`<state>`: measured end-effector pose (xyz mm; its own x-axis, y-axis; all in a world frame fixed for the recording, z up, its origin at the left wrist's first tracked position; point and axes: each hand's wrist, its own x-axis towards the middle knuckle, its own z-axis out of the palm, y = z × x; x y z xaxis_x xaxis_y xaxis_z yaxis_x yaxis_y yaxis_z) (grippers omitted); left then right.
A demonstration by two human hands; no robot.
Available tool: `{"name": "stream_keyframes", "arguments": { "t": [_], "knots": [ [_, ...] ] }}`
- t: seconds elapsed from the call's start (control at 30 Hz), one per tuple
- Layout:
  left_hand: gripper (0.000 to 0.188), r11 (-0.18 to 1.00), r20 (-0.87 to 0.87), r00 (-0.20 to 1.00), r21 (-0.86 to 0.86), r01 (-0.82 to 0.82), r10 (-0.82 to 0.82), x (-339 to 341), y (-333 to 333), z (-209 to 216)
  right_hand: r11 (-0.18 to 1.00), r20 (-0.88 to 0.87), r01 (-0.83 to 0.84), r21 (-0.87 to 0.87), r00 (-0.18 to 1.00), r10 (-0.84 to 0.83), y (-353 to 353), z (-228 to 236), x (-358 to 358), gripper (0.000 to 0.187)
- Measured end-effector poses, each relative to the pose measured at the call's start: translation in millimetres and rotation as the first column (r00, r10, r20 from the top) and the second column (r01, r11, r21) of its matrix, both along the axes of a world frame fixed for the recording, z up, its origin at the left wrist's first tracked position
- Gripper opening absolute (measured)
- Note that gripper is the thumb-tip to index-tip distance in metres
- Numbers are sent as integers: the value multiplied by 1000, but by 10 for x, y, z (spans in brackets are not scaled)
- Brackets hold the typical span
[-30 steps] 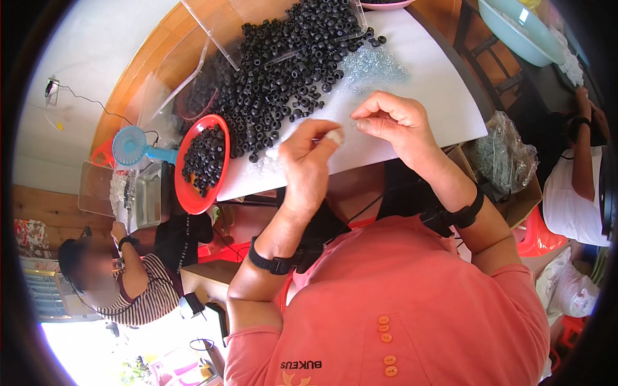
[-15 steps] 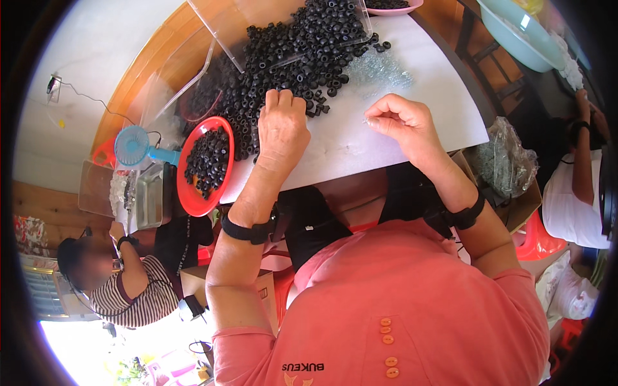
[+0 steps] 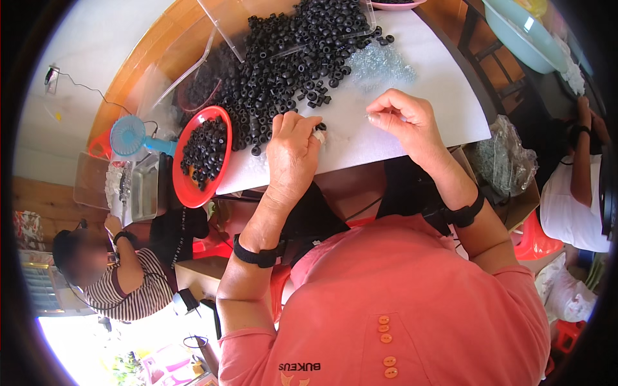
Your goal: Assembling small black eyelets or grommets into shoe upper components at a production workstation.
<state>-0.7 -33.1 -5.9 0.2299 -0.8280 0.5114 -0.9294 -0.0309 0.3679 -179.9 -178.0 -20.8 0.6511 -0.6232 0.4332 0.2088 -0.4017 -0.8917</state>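
My left hand [image 3: 293, 153] is over the white tabletop with thumb and fingers closed on a small black ring-shaped piece [image 3: 321, 127], whose end shows at the fingertips. To its right, my right hand [image 3: 412, 123] pinches a tiny clear piece [image 3: 371, 118] between thumb and forefinger. A gap separates the two hands. Beyond my left hand spreads a heap of small black hollow pieces [image 3: 283, 71]. The pile of tiny clear pieces [image 3: 381, 66] lies just beyond my right hand.
A red bowl [image 3: 219, 177] of black pieces sits left, beside a small blue fan [image 3: 129, 135]. A clear plastic bag [image 3: 508, 157] stands in a carton at right. A light-blue basin [image 3: 523, 35] is at far right. Two other people sit at either side.
My left hand has drawn back from the black heap toward me and slightly right, and a black piece now shows in its fingers. My right hand has stayed almost in place.
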Motion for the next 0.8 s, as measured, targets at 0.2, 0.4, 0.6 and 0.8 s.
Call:
{"name": "stream_keyframes", "arguments": {
  "t": [0.2,0.4,0.6,0.8],
  "knots": [
    [32,999,-167,986,-39,-21,14,-16,40,-34,1000,34,10,0,999,-10,8,-33,13,5],
    [22,989,-203,975,-99,-107,85,-30,44,-89,1000,2,24,-12,1000,-24,19,0,-8,5],
    [18,971,-5,976,-103,-218,219,-172,-99,-73,999,-18,26,-30,999,-27,33,1,0,5],
    [13,984,217,964,-123,-127,152,-135,-285,-102,999,-5,43,-34,999,-43,32,-20,14,6]
  ]
}}
